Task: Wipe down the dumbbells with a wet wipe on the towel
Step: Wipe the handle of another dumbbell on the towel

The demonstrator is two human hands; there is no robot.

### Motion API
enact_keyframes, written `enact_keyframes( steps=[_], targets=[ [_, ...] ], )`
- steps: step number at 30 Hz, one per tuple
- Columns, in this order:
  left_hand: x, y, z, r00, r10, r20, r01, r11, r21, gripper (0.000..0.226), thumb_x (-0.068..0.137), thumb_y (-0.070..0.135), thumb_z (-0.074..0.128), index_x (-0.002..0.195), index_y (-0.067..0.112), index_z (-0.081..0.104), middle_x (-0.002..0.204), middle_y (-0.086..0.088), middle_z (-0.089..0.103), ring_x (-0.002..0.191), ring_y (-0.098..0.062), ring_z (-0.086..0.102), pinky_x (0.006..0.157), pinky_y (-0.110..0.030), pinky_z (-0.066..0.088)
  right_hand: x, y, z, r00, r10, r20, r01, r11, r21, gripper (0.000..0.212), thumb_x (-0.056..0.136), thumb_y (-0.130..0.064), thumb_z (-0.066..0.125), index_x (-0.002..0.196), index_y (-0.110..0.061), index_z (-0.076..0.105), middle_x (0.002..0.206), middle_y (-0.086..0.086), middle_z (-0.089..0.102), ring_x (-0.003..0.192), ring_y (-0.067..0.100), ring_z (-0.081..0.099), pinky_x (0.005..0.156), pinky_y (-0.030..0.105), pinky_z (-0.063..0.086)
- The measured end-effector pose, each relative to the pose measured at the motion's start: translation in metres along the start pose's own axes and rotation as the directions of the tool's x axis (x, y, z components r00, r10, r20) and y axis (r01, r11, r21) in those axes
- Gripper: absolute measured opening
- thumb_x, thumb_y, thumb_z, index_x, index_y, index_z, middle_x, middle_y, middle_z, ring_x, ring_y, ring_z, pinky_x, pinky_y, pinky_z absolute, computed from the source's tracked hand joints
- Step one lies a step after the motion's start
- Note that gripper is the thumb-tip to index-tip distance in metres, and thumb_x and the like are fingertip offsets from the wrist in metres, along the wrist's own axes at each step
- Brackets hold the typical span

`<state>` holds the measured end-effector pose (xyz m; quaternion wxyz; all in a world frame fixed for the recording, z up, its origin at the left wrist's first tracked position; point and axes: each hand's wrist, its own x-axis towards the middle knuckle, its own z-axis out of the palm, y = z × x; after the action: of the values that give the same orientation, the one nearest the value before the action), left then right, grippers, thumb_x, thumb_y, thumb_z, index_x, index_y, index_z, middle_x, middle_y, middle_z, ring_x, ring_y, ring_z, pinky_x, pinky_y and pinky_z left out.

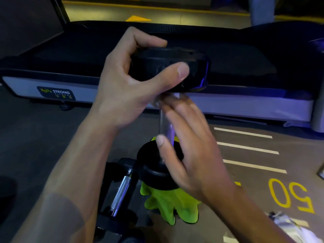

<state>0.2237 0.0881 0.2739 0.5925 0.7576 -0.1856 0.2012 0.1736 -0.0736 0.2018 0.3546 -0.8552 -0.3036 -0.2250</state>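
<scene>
The upright dumbbell [166,109] is gripped at its top head by the left hand [122,81]; its lower head stands on the green towel [168,206]. At five o'clock, the handle is loosely wrapped by the blurred right hand [189,146]; whether a wipe is held cannot be told.

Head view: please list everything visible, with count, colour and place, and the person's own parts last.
Black rubber-headed dumbbell with chrome handle: one, standing on end on the towel, centre.
Second black dumbbell with chrome handle: one, lying on the floor, lower left.
Neon green cloth towel: one, on the floor under the upright dumbbell.
Grey and black treadmill: one, behind.
Yellow painted floor number 50: right.
White crumpled packet: lower right, blurred.
Left hand: grips the top head.
Right hand: at the handle, motion-blurred; wipe barely discernible.
</scene>
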Motion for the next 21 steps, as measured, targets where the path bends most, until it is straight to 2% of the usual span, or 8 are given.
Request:
enact_keyframes(
  steps=[4, 7, 9, 11, 14, 16, 19, 21],
  targets=[
    [0.000, 0.000, -0.001, 1.000, -0.005, -0.018, 0.005, 1.000, -0.008, 0.045, 0.088, 0.033, 0.083, 0.119, 0.011, 0.060, 0.109, 0.010, 0.067, 0.098, 0.000, 0.067, 0.084, -0.022, 0.054, -0.005, 0.002, 0.001, 0.999, -0.037, -0.018, 0.035, 0.993, -0.113, 0.044, 0.100, -0.012, 0.063, 0.142, -0.002, 0.058, 0.151, 0.006, 0.053, 0.140, 0.032, 0.046, 0.117, 0.044, 0.036],
    [-0.001, 0.000, -0.001, 1.000, -0.007, -0.027, 0.007, 1.000, 0.009, 0.046, 0.086, 0.038, 0.084, 0.119, 0.014, 0.061, 0.111, 0.007, 0.068, 0.100, -0.006, 0.067, 0.087, -0.029, 0.057, -0.011, 0.005, 0.000, 0.999, -0.026, -0.023, 0.021, 0.979, -0.201, 0.037, 0.097, -0.011, 0.065, 0.134, -0.009, 0.067, 0.145, -0.003, 0.060, 0.121, 0.027, 0.054, 0.104, 0.038, 0.044],
    [-0.002, 0.001, -0.002, 1.000, -0.003, -0.008, 0.003, 1.000, 0.018, 0.045, 0.088, 0.035, 0.084, 0.119, 0.014, 0.060, 0.110, 0.008, 0.068, 0.101, -0.011, 0.069, 0.088, -0.032, 0.059, -0.002, 0.003, -0.003, 0.998, -0.062, -0.026, 0.055, 0.974, -0.218, 0.034, 0.094, -0.001, 0.064, 0.128, -0.008, 0.070, 0.136, 0.000, 0.065, 0.109, 0.028, 0.059, 0.098, 0.032, 0.047],
    [-0.004, 0.003, -0.002, 1.000, 0.001, 0.013, -0.001, 1.000, 0.007, 0.043, 0.088, 0.031, 0.084, 0.119, 0.013, 0.059, 0.106, 0.012, 0.067, 0.099, -0.011, 0.070, 0.085, -0.030, 0.059, 0.010, -0.003, -0.008, 0.996, -0.091, 0.004, 0.090, 0.970, -0.226, 0.036, 0.092, 0.005, 0.061, 0.124, -0.008, 0.070, 0.131, 0.001, 0.065, 0.101, 0.028, 0.058, 0.090, 0.033, 0.050],
    [-0.004, 0.003, -0.003, 1.000, 0.007, 0.018, -0.007, 1.000, -0.010, 0.042, 0.089, 0.028, 0.084, 0.119, 0.012, 0.058, 0.106, 0.011, 0.067, 0.096, -0.005, 0.069, 0.083, -0.026, 0.058, 0.025, -0.009, -0.014, 0.995, -0.092, 0.029, 0.096, 0.961, -0.259, 0.036, 0.097, -0.006, 0.052, 0.128, -0.011, 0.069, 0.129, 0.000, 0.066, 0.101, 0.026, 0.055, 0.090, 0.034, 0.050],
    [-0.004, 0.002, -0.003, 1.000, -0.004, 0.012, 0.004, 1.000, -0.006, 0.042, 0.089, 0.028, 0.084, 0.119, 0.012, 0.058, 0.106, 0.010, 0.067, 0.095, -0.003, 0.068, 0.083, -0.024, 0.056, 0.020, -0.011, -0.007, 0.992, -0.055, 0.112, 0.084, 0.958, -0.274, 0.033, 0.094, -0.005, 0.052, 0.120, -0.013, 0.071, 0.119, -0.002, 0.068, 0.100, 0.023, 0.052, 0.086, 0.034, 0.051],
    [-0.001, -0.001, -0.004, 1.000, -0.020, 0.005, 0.020, 0.999, -0.028, 0.042, 0.088, 0.029, 0.085, 0.117, 0.012, 0.059, 0.104, 0.011, 0.067, 0.091, -0.001, 0.066, 0.082, -0.024, 0.055, -0.005, -0.017, 0.005, 0.960, 0.044, 0.278, 0.025, 0.971, -0.238, 0.023, 0.093, -0.011, 0.054, 0.101, -0.018, 0.074, 0.104, -0.008, 0.071, 0.094, 0.020, 0.056, 0.068, 0.036, 0.058],
    [-0.001, -0.003, -0.006, 1.000, -0.023, -0.005, 0.022, 0.999, -0.031, 0.043, 0.087, 0.032, 0.085, 0.116, 0.012, 0.059, 0.104, 0.011, 0.067, 0.090, -0.001, 0.065, 0.082, -0.025, 0.055, 0.000, -0.024, 0.003, 0.915, 0.166, 0.368, -0.079, 0.967, -0.241, 0.027, 0.091, -0.014, 0.048, 0.092, -0.021, 0.074, 0.102, -0.009, 0.072, 0.094, 0.021, 0.063, 0.069, 0.036, 0.060]
  ],
)
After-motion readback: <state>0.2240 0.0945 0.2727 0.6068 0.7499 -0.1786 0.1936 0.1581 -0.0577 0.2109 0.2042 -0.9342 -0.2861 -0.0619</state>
